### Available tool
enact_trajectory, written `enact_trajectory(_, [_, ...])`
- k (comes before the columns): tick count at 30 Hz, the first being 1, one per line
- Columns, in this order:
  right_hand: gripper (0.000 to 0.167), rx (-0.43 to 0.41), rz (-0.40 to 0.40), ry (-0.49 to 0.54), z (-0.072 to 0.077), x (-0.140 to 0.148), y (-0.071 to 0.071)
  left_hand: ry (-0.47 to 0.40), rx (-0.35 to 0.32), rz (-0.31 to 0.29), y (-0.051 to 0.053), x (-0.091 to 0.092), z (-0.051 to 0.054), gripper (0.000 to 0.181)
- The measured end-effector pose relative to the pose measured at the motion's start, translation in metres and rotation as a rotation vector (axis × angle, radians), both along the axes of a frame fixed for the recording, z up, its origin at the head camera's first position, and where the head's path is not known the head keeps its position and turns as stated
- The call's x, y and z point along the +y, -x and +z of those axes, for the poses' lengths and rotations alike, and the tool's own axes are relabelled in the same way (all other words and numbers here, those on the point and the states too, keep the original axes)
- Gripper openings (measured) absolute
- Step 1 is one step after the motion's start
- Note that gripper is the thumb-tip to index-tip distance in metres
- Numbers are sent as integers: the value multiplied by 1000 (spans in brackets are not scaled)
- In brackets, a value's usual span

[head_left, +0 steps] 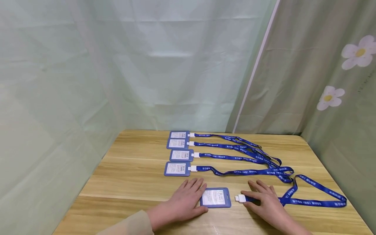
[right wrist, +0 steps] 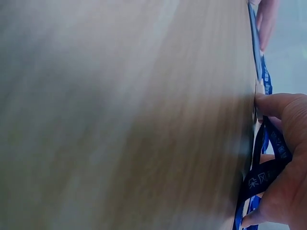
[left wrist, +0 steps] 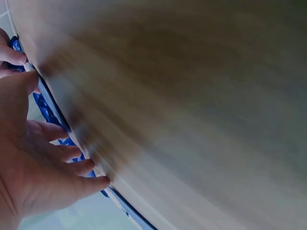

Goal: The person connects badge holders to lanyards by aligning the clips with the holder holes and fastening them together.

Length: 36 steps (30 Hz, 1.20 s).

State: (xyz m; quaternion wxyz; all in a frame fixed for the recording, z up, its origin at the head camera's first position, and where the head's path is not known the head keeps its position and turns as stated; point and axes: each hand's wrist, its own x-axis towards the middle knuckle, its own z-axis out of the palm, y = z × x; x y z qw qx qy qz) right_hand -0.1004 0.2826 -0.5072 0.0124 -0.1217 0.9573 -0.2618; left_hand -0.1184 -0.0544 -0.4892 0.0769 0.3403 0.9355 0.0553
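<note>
A blue badge holder (head_left: 215, 197) with a white card insert lies flat near the table's front. My left hand (head_left: 189, 198) rests at its left edge, fingers extended and thumb touching or close to the near corner. Just right of the holder, apart from it, is the white clip (head_left: 241, 198) of a blue lanyard (head_left: 315, 203). My right hand (head_left: 265, 202) pinches this clip end between thumb and index finger, the other fingers spread over the strap. In the right wrist view the lanyard strap (right wrist: 263, 178) loops beneath my palm.
Behind my hands, several blue badge holders (head_left: 177, 168) lie in a column, each joined by a white clip to a blue lanyard (head_left: 249, 172) stretching right. Their straps overlap at the right. The wooden table (head_left: 126, 189) is enclosed by pale curtains (head_left: 176, 65).
</note>
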Motion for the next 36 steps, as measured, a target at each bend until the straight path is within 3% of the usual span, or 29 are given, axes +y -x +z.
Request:
enact_trajectory(10, [37,20,5,-1,3,-5,-1,3,9,30,-4,11,-1,76])
enact_trajectory(21, [37,14,-4,30,4,9,-5,40,-53,106,-10,29,-3,73])
enact_trajectory(30, [42,-4,-12,23,2,11,-7,35,-31,164,-17,29,-1,81])
enact_trajectory(36, [34,-20,-34,20,3,10,-8,38,-32,175,-17,28,-3,80])
